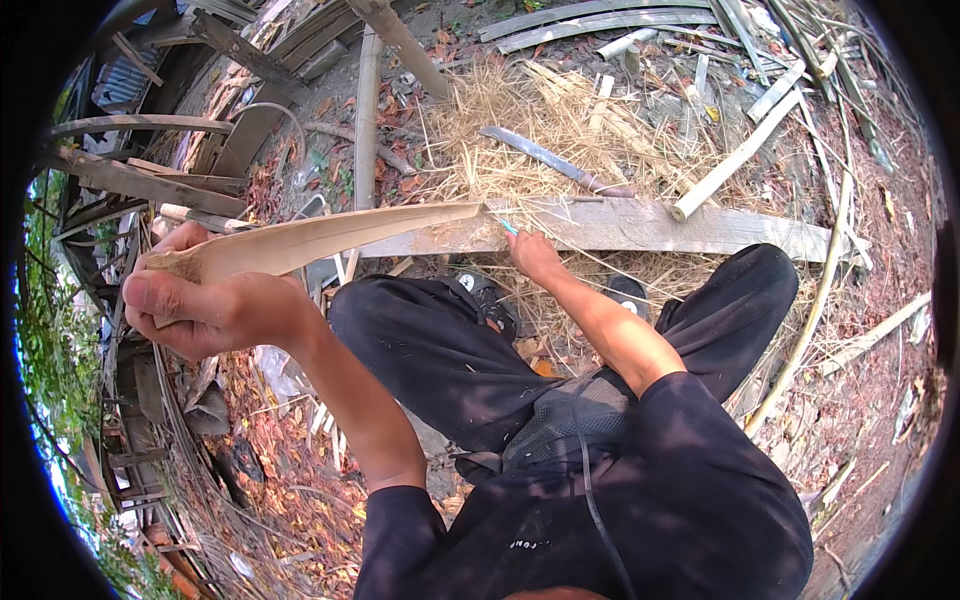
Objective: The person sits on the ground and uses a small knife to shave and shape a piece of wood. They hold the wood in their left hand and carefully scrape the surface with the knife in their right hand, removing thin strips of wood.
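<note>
My left hand, raised at the left, is closed round the wide end of a pale split bamboo piece. Its far end narrows toward the middle, close to my right hand. Closed fingers of that hand hold a thin light-blue tool, mostly hidden, so its kind is unclear. Both lie over a long grey wooden plank in front of my bent legs. Beyond the plank, a machete with a dull blade rests on a heap of shavings.
A bamboo pole lies slanting at the right, its cut end by the plank. A long thin strip curves along the right. Wooden posts and boards stand at the upper left. Dry leaves cover the ground at lower left.
</note>
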Action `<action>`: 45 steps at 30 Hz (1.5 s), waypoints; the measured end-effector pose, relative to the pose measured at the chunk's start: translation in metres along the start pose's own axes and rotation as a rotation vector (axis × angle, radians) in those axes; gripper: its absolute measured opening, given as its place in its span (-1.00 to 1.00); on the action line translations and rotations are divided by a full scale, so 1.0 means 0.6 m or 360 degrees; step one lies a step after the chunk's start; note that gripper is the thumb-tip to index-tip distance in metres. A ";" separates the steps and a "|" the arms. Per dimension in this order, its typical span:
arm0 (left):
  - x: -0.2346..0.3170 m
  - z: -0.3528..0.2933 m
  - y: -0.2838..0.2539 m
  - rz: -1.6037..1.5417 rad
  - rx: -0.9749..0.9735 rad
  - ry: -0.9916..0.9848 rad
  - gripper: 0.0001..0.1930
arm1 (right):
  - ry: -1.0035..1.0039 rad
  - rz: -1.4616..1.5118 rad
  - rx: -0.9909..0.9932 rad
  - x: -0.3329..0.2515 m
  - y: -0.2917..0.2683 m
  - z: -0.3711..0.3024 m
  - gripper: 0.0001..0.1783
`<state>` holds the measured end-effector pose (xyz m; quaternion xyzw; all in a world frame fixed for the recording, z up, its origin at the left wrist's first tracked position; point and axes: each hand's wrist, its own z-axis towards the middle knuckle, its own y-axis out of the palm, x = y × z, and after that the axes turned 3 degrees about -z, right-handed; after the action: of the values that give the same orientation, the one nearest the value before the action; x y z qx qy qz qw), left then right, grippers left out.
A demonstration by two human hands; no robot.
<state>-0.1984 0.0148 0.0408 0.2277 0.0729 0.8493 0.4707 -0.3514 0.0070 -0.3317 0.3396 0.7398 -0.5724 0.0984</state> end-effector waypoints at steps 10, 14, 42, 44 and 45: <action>-0.004 0.004 -0.023 -0.0014 0.0118 -0.0208 -0.59 | -0.0119 0.0447 -0.0059 -0.012 -0.058 -0.026 -0.41; -0.004 0.007 -0.019 -0.0021 0.0135 -0.0161 -0.60 | -0.0347 0.0634 0.0104 -0.042 -0.122 -0.073 -0.46; 0.034 -0.020 0.016 -0.0328 -0.0184 -0.0086 -0.68 | -0.0550 0.0469 0.0191 -0.095 -0.119 -0.101 -0.52; 0.029 -0.018 0.016 -0.0398 -0.0182 -0.0054 -0.73 | -0.0540 0.0413 0.0062 -0.086 -0.128 -0.080 -0.51; 0.027 -0.017 0.018 -0.0373 -0.0178 -0.0022 -0.74 | -0.0643 0.0315 0.0329 -0.089 -0.132 -0.075 -0.48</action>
<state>-0.2189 0.0232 0.0406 0.1968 0.0484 0.7896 0.5792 -0.3494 0.0185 -0.2269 0.2975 0.6057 -0.6889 0.2646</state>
